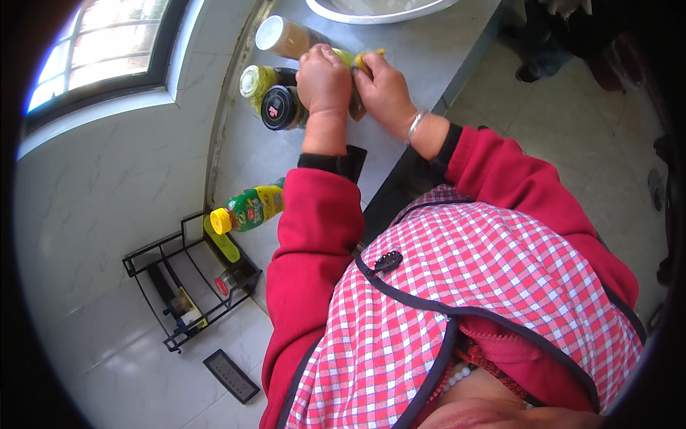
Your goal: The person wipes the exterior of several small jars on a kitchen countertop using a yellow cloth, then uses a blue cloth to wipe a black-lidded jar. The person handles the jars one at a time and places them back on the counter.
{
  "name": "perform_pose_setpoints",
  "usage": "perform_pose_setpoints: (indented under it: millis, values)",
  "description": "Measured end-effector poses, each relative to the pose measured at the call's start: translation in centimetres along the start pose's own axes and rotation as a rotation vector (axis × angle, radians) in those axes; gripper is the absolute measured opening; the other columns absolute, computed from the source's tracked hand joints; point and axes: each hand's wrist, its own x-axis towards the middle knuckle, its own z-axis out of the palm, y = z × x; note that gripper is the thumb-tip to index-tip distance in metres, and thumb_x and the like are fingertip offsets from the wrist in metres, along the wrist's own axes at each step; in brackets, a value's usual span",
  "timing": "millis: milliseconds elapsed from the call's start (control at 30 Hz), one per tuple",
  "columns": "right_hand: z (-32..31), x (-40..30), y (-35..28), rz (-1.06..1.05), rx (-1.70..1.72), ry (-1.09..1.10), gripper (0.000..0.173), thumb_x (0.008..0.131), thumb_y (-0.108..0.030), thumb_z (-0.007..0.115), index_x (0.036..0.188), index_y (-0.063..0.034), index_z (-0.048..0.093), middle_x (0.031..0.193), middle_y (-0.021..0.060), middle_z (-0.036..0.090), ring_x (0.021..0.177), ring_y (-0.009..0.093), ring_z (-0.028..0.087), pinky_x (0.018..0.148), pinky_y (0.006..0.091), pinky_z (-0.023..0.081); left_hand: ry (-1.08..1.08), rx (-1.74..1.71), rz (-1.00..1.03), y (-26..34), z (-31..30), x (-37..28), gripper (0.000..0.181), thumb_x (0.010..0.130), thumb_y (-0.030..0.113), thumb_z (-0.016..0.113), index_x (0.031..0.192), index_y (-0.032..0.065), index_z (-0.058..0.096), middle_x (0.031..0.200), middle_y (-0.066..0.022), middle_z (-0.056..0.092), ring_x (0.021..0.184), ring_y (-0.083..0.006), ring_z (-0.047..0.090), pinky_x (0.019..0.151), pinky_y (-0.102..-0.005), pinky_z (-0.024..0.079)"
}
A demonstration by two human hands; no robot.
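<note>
My left hand (323, 80) is closed around a mostly hidden container, with a brown part (357, 107) showing below the fingers. A yellow-green patch (343, 57) shows between the hands; whether it belongs to the container is unclear. My right hand (387, 91), with a silver bangle at the wrist, pinches a small yellow piece (366, 61) against it, perhaps a cap or cloth. Left of my left hand stand a jar with a white lid (271, 33), a bottle in yellow-green wrapping (257, 83) and a jar with a black lid (278, 108).
A green bottle with a yellow cap (249, 210) stands on the grey countertop (429, 59). A black wire rack (185, 252) is fixed at the tiled wall, above a black socket strip (231, 376). A white basin (383, 16) sits at the far end. Another person's shoe (528, 73) is on the floor.
</note>
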Motion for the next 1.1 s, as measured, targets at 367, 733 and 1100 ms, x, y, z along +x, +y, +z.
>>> perform_pose_setpoints:
  millis: [367, 733, 1100]
  values:
    - [0.0, 1.0, -0.8, 0.273, -0.023, -0.11, 0.017, 0.083, -0.017, 0.056, 0.091, -0.0024, 0.054, 0.079, 0.0209, 0.061, 0.075, 0.038, 0.06, 0.066, 0.04, 0.048, -0.011, 0.007, 0.013, -0.8, 0.7, -0.2, 0.031, 0.092, 0.028, 0.039, 0.098, 0.0074, 0.061, 0.099, -0.0157, 0.06, 0.09, -0.0362, 0.058, 0.08, -0.0431, 0.046]
    - [0.8, -2.6, 0.3, 0.065, -0.045, -0.196, 0.015, 0.083, -0.018, 0.057, 0.087, -0.0036, 0.053, 0.082, 0.0198, 0.06, 0.078, 0.039, 0.059, 0.067, 0.0437, 0.047, -0.048, 0.031, 0.011, -1.0, 0.3, -0.2, 0.031, 0.092, 0.027, 0.038, 0.1, 0.0067, 0.061, 0.101, -0.0174, 0.06, 0.094, -0.0361, 0.056, 0.082, -0.0427, 0.045]
    - [-1.8, 1.8, -0.3, -0.181, -0.007, -0.089, 0.017, 0.083, -0.02, 0.058, 0.092, -0.0052, 0.061, 0.082, 0.0164, 0.062, 0.077, 0.034, 0.06, 0.067, 0.0399, 0.048, -0.031, -0.077, 0.032, -1.8, -0.1, -0.2, 0.03, 0.093, 0.022, 0.041, 0.109, 0.001, 0.054, 0.097, -0.0219, 0.062, 0.09, -0.039, 0.059, 0.079, -0.043, 0.047]
